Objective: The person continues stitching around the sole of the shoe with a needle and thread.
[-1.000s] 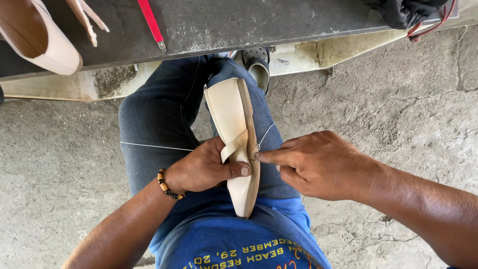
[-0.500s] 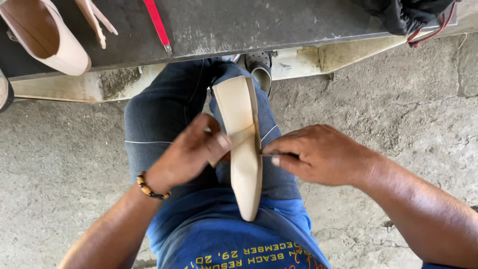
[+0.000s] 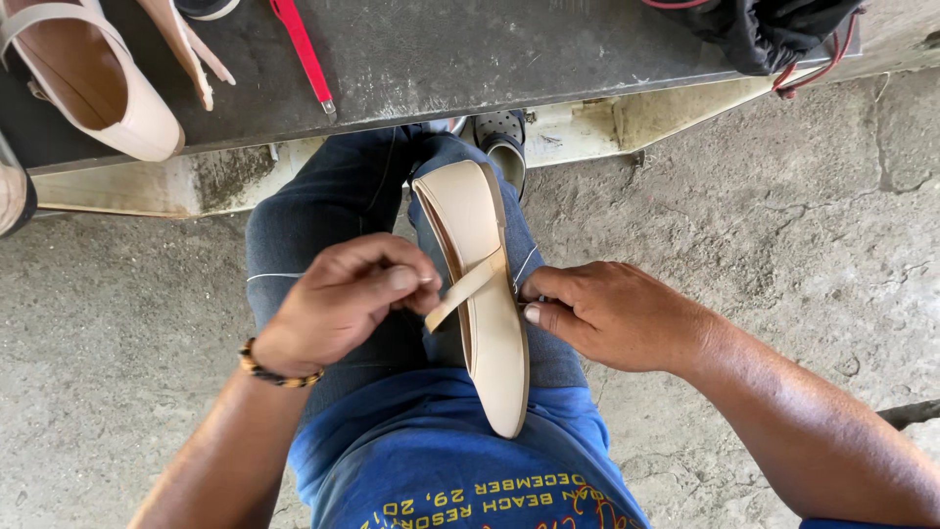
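A beige flat shoe [image 3: 487, 294] lies lengthwise on my lap, over my blue jeans, toe pointing away from me. My left hand [image 3: 343, 299] pinches the end of the shoe's thin beige strap [image 3: 468, 287], which crosses the middle of the shoe. My right hand [image 3: 612, 315] presses against the shoe's right edge, thumb on its side, and seems to pinch a thin white thread [image 3: 525, 266] there. Another length of white thread [image 3: 279, 276] runs across my left thigh. A beaded bracelet [image 3: 272, 372] circles my left wrist.
A dark workbench [image 3: 470, 59] spans the top. On it lie a beige slingback shoe [image 3: 93, 83], another beige shoe part [image 3: 186, 44], a red-handled tool [image 3: 302, 54] and a black bag [image 3: 764, 29]. Rough concrete floor [image 3: 783, 216] lies on both sides. My sandalled foot [image 3: 501, 137] shows under the bench.
My left hand has slid left off the shoe's top and now holds the strap's end. The white thread that stretched out to the left now lies across my thigh. The right hand stays at the shoe's edge.
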